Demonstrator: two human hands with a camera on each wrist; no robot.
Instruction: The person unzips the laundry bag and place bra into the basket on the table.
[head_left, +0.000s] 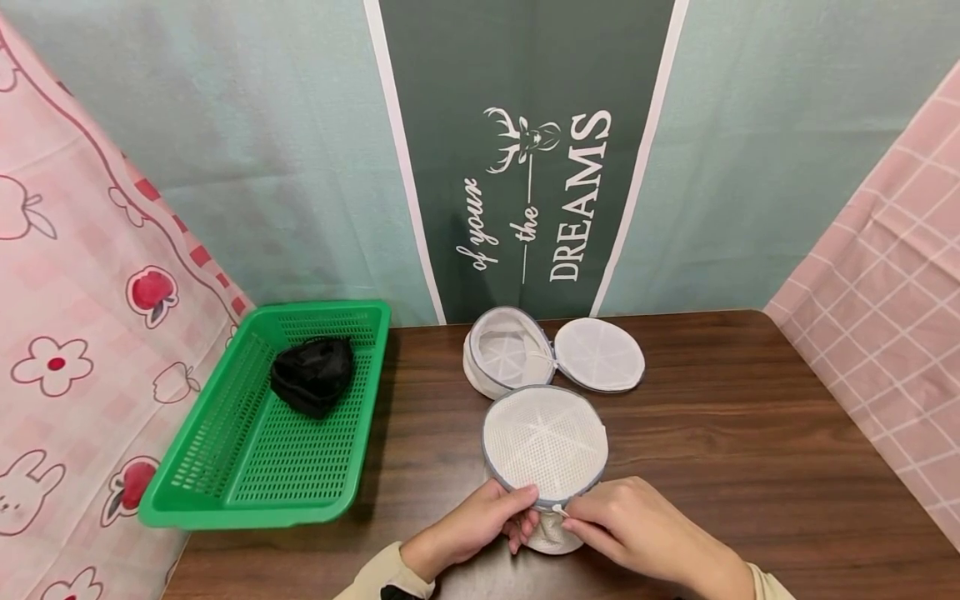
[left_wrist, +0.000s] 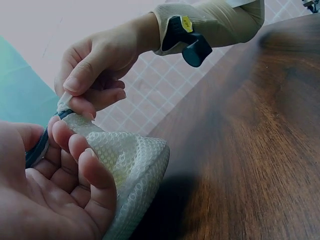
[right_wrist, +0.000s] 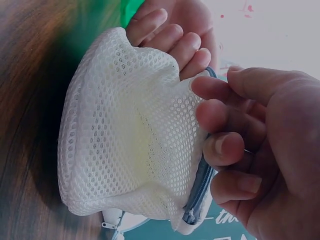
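A round white mesh laundry bag (head_left: 546, 442) with a grey zipper (right_wrist: 201, 182) round its lid stands in front of me, its lid lying over the top. My left hand (head_left: 480, 525) holds the near rim, thumb on the lid edge and fingers curled beneath. Just to the right, my right hand (head_left: 645, 529) pinches the white zipper pull (head_left: 559, 510) between thumb and forefinger. In the right wrist view the mesh side (right_wrist: 120, 135) looks creased, with something pale yellow showing faintly through it. Behind it sits a second mesh bag (head_left: 476, 371), its round lid (head_left: 600, 354) folded out to the right.
A green plastic basket (head_left: 358, 450) stands at the left, with a bunched black cloth item (head_left: 313, 375) inside. The brown wooden table (head_left: 735, 433) ends at a printed curtain (head_left: 300, 167) at the back, with pink cloths on both sides.
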